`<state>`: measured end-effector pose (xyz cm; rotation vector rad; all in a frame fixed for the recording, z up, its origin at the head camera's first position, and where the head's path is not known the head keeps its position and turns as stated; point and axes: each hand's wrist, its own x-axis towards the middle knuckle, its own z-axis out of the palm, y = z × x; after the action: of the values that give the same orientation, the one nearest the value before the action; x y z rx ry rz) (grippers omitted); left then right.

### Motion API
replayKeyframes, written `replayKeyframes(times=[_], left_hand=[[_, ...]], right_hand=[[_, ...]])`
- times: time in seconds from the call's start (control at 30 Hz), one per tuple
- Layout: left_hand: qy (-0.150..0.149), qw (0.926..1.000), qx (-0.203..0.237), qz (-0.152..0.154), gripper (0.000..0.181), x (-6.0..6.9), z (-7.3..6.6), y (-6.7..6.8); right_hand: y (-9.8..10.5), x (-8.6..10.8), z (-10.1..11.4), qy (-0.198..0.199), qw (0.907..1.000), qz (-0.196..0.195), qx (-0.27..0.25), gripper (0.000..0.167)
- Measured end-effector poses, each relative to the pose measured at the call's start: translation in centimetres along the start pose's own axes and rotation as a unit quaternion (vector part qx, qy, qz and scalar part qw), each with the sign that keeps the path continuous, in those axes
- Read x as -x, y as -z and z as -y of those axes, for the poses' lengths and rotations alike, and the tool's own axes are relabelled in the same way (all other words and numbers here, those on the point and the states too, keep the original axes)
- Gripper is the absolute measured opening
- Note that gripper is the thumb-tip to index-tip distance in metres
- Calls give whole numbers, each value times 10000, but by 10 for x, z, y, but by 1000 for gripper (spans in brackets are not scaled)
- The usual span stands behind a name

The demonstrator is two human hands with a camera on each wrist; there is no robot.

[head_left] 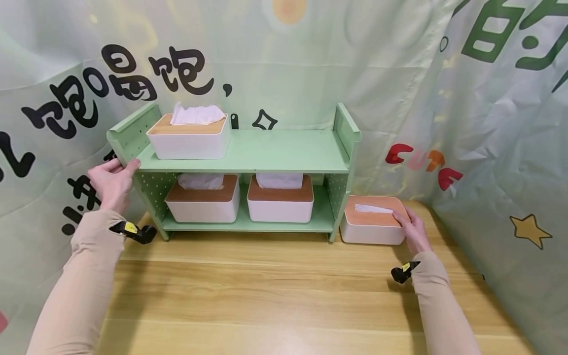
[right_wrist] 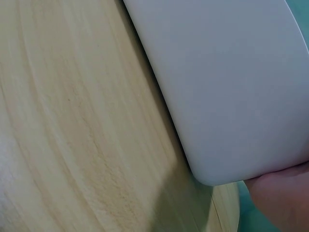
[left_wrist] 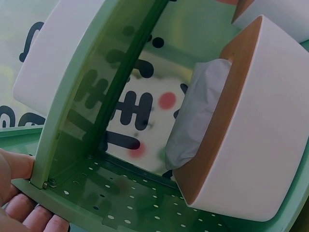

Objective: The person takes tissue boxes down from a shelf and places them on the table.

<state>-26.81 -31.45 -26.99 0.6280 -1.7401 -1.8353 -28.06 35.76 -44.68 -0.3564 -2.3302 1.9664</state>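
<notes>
A green two-tier shelf [head_left: 284, 150] stands on the wooden table. My left hand [head_left: 113, 182] grips its left side panel; in the left wrist view the thumb [left_wrist: 18, 165] lies on one side of the panel's edge and curled fingers [left_wrist: 36, 220] on the other. To the right of the shelf, a white tissue box [head_left: 370, 234] with a wood-toned lid sits on the table. My right hand [head_left: 416, 231] holds this box at its right end, the thumb over the lid near the tissue slot. The right wrist view shows the box's white wall [right_wrist: 227, 92] with part of the hand against it.
A tissue box [head_left: 191, 145] stands on the upper tier at the left. Two more, a left one [head_left: 204, 209] and a middle one [head_left: 280, 209], stand on the lower tier. A printed curtain [head_left: 284, 84] hangs behind and along the right of the table [head_left: 266, 291].
</notes>
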Motion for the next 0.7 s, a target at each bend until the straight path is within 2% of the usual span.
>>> replayKeyframes(times=[0.7], left_hand=[[-59,10000,-38,28,54,0,1,1]], right_hand=[[1,-3,-1,15,9999,101,94,75]])
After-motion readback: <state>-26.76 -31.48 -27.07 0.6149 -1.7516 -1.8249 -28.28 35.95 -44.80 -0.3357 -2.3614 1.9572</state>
